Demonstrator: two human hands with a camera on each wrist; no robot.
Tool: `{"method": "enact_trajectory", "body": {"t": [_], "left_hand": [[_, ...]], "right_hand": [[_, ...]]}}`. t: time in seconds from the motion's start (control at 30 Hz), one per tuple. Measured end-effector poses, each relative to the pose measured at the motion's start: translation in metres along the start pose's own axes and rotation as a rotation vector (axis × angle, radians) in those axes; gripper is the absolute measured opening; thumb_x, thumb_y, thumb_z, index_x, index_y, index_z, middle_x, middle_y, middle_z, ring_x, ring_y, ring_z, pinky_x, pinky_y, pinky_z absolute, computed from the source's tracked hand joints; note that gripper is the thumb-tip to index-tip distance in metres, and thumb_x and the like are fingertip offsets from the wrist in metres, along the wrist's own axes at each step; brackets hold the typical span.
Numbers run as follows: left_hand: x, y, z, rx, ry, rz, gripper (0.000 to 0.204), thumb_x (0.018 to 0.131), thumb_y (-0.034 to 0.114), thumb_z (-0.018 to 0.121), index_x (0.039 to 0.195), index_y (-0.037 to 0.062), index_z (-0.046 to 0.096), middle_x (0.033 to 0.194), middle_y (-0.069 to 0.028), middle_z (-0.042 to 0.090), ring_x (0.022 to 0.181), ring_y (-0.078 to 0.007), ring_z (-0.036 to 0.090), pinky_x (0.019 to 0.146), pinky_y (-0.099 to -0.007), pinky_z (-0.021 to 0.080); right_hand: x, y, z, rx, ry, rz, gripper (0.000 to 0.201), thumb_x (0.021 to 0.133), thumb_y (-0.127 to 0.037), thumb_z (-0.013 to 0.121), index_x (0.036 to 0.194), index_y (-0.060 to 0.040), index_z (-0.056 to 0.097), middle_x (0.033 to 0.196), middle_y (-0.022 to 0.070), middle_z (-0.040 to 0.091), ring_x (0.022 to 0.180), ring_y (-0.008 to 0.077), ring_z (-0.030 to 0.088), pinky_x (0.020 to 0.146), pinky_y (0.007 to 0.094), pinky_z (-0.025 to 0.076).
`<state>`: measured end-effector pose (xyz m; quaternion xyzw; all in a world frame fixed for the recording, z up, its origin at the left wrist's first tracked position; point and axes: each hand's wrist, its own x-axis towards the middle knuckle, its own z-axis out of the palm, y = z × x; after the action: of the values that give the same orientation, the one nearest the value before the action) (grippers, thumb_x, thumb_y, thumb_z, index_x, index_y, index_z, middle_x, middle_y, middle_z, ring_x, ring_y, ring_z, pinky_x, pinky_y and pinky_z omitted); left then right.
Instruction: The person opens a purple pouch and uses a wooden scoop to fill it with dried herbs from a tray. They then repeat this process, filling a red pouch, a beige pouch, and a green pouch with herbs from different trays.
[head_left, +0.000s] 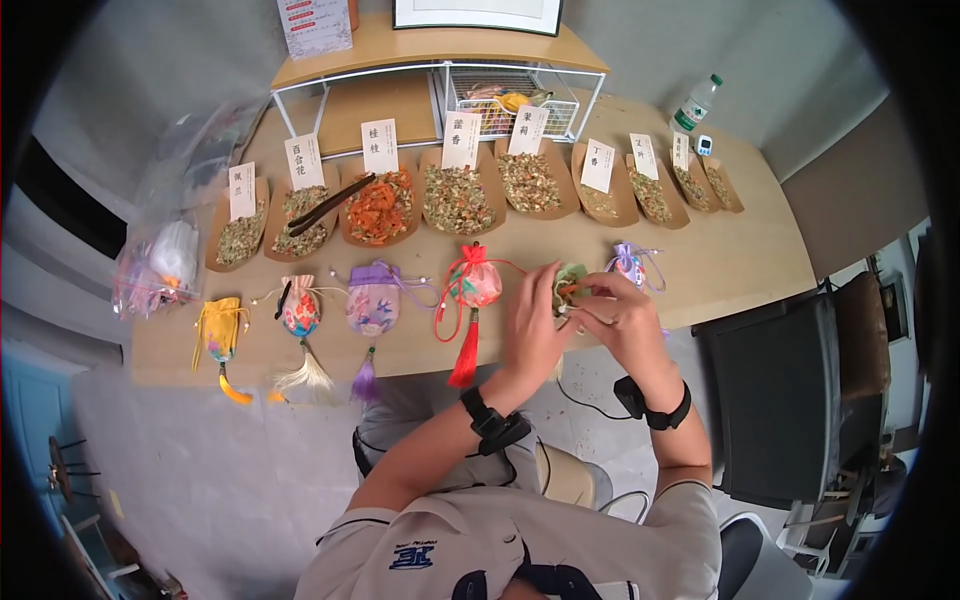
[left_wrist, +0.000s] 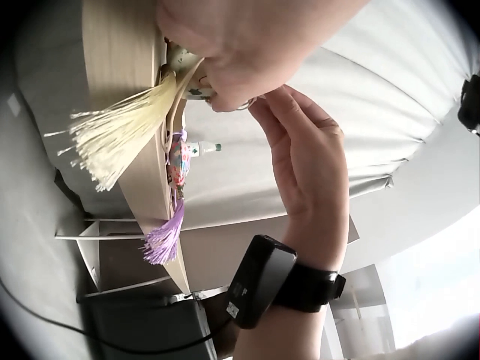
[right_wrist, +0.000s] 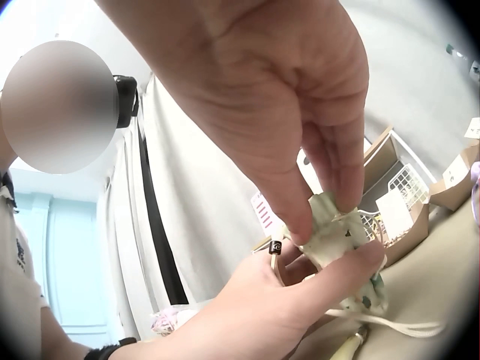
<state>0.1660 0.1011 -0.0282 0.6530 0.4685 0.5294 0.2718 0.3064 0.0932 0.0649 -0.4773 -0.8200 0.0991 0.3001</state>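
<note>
A pale green drawstring pouch [head_left: 572,272] is held upright above the table's front edge. My left hand [head_left: 532,330] grips its body, thumb across the front in the right wrist view. My right hand [right_wrist: 300,97] reaches down from above, thumb and fingers pinching the pouch's gathered mouth. Something orange shows at the opening in the head view. White cords with a dark bead [right_wrist: 275,247] hang from the pouch. In the left wrist view a cream tassel [left_wrist: 124,139] dangles below it. The pouch's inside is mostly hidden by fingers.
Finished-looking sachets lie along the front: yellow [head_left: 222,330], cream-red [head_left: 300,312], purple [head_left: 373,305], red [head_left: 474,280] and another purple one [head_left: 630,264]. Behind stand labelled paper trays of dried herbs [head_left: 458,198], tongs [head_left: 330,205], a bottle [head_left: 697,103] and a shelf [head_left: 440,50].
</note>
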Motion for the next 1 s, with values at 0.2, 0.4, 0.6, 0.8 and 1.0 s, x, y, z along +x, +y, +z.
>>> {"method": "enact_trajectory", "body": {"t": [0.2,0.4,0.6,0.8,1.0], "left_hand": [[-0.002,-0.010,0.005,-0.015,0.042,0.044,0.074,0.079,0.016,0.082,0.143,0.0023,0.048,0.129,-0.0206,0.057,0.118,-0.0416,0.058,0.097,-0.0475,0.049],[-0.002,-0.014,0.009,0.006,0.071,0.016,0.074,0.083,0.026,0.082,0.144,0.0021,0.048,0.131,-0.0186,0.057,0.119,-0.0391,0.058,0.099,-0.0472,0.047],[0.001,-0.009,0.002,-0.049,0.075,-0.029,0.074,0.084,0.024,0.078,0.147,0.0020,0.046,0.129,-0.0170,0.058,0.116,-0.0381,0.056,0.100,-0.0485,0.044],[0.000,-0.020,0.008,-0.088,0.130,-0.058,0.067,0.080,0.021,0.081,0.137,0.0006,0.050,0.126,-0.0189,0.057,0.116,-0.0388,0.055,0.100,-0.0479,0.044],[-0.001,-0.017,0.006,-0.175,0.165,-0.083,0.063,0.079,0.021,0.082,0.131,0.0017,0.051,0.120,-0.0214,0.058,0.114,-0.0415,0.055,0.098,-0.0479,0.044]], "right_hand": [[0.021,-0.004,-0.019,-0.018,-0.069,0.053,0.025,0.076,-0.010,0.084,0.101,-0.0063,0.079,0.111,0.0134,0.071,0.091,0.0311,0.070,0.081,0.0394,0.057],[0.134,-0.043,-0.024,-0.025,-0.203,-0.293,0.023,0.080,-0.013,0.081,0.100,-0.0018,0.077,0.101,0.0170,0.073,0.092,0.0360,0.070,0.080,0.0420,0.056],[0.265,-0.072,0.099,-0.049,-0.544,-0.565,0.026,0.080,-0.009,0.080,0.103,0.0014,0.072,0.098,0.0174,0.070,0.096,0.0381,0.068,0.085,0.0447,0.054],[0.301,-0.090,0.189,-0.188,-0.568,-0.582,0.049,0.078,-0.003,0.079,0.124,-0.0028,0.063,0.129,0.0148,0.059,0.111,0.0391,0.064,0.093,0.0472,0.053],[0.298,-0.077,0.211,-0.246,-0.602,-0.563,0.044,0.080,0.003,0.074,0.123,-0.0033,0.064,0.126,0.0156,0.062,0.109,0.0403,0.064,0.093,0.0475,0.053]]}}
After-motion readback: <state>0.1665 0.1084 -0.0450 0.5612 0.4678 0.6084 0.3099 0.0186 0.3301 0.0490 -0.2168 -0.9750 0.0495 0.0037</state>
